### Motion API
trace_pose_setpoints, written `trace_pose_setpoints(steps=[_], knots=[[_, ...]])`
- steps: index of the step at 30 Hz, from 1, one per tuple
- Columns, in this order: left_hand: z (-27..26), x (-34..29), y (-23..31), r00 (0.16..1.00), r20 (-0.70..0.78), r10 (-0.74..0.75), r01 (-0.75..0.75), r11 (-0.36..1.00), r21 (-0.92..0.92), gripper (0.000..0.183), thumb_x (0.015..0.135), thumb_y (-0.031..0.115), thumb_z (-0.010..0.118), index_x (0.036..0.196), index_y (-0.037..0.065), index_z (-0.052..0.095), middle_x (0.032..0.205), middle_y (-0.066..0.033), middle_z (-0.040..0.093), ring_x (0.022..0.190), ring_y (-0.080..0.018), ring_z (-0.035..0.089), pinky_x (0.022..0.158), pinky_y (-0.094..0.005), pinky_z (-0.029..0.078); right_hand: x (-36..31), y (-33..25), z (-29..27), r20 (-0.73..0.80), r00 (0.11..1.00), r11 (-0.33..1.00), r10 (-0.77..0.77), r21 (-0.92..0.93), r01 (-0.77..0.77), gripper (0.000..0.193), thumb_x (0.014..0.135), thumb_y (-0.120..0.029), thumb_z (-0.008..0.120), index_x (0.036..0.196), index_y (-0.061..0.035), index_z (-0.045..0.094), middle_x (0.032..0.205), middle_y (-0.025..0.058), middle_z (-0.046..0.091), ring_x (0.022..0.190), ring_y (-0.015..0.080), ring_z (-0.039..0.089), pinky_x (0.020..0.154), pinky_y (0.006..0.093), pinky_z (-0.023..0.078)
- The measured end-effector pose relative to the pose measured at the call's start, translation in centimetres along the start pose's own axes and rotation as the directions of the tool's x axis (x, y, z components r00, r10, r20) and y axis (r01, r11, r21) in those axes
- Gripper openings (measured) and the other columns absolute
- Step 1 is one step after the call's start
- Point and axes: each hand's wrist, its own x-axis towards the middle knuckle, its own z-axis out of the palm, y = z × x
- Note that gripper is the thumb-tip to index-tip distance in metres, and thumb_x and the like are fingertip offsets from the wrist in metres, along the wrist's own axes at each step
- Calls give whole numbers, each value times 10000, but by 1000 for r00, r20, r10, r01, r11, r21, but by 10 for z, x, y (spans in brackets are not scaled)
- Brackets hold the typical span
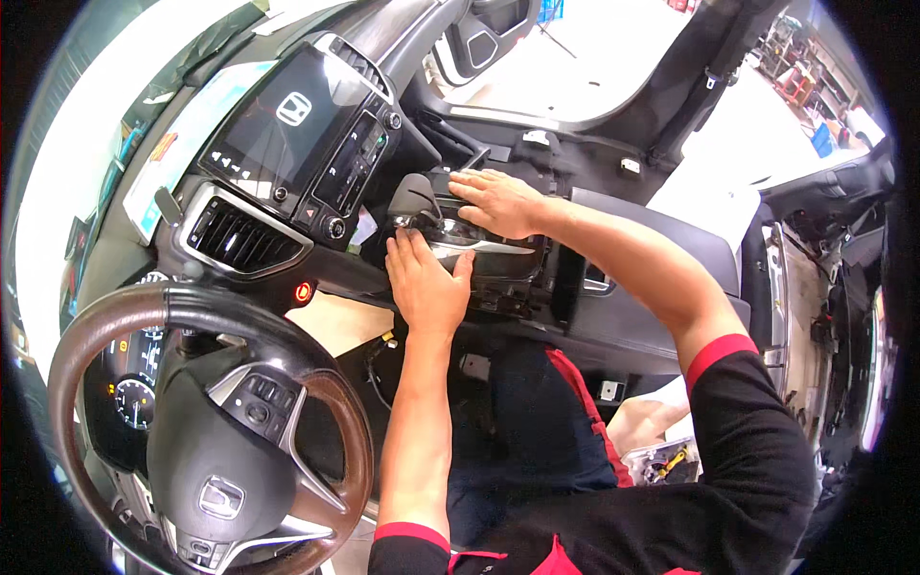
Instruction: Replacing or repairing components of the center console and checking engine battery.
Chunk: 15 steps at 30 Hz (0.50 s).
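In the middle of the car's centre console, my left hand (426,286) lies with its fingers stretched out against the near side of the gear shift trim panel (494,259). My right hand (500,203) rests flat across the panel's far side, fingers extended. Between and just ahead of the hands stands the dark gear lever (414,196). The panel has a silver edge and a glossy dark surface. Part of it is covered by my hands, so how it sits underneath cannot be told.
The steering wheel (168,297) is at the lower left, below a large dashboard screen (287,120) and an air vent (244,235). Behind the panel lies the black armrest (652,240). Loose cable with a yellow connector (387,337) hangs beside the console. Bare floor brackets (630,167) show beyond.
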Motion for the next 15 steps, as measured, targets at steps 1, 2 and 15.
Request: trace_pose_setpoints(steps=[1,2,15], knots=[[1,1,0,1000,13,-7,7,1000,1,816,904,482,671,1406,-117,436,1495,-317,419,1415,-465,363,1198,-514,263,4,2,1,13,999,999,-42,-3,42,614,1034,-414,427,1466,23,449,1568,207,395,1465,352,352,1215,437,268],[3,3,0,999,30,-14,13,1000,25,832,894,490,678,1409,-116,433,1492,-317,422,1415,-465,364,1198,-513,263,8,4,3,7,998,998,-61,11,61,617,1034,-411,434,1458,38,449,1555,231,400,1459,370,356,1213,440,272],[7,5,0,996,75,-40,39,999,10,823,851,476,721,1391,-91,470,1498,-297,426,1412,-449,376,1202,-508,260,21,17,6,-50,998,981,-31,192,40,464,1011,-335,493,1308,1,611,1405,219,568,1386,375,459,1174,446,348]])
